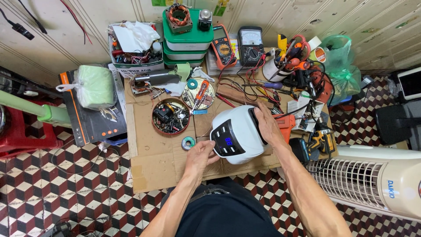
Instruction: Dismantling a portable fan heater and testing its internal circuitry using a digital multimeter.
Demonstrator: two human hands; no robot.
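1. The white housing sits at the middle of the cardboard bench, its dark panel with a lit blue display turned towards the person.
2. Left hand comes in from 7 o'clock; fingers curled loosely, tips touching the panel edge, not wrapped round anything.
3. Right hand lies on the housing's 3 o'clock side, fingers spread and bent over the dark seam, steadying the shell rather than lifting it.
4. By my reading this is a check of the powered unit: display on, both hands bracing it. Any next move calls for a firm grip on that rounded shell, which looks slippery.
5. Outward: solder reel at 9 o'clock, parts tin at 10, multimeters at 12, orange tool behind the right hand, white fan at 4.
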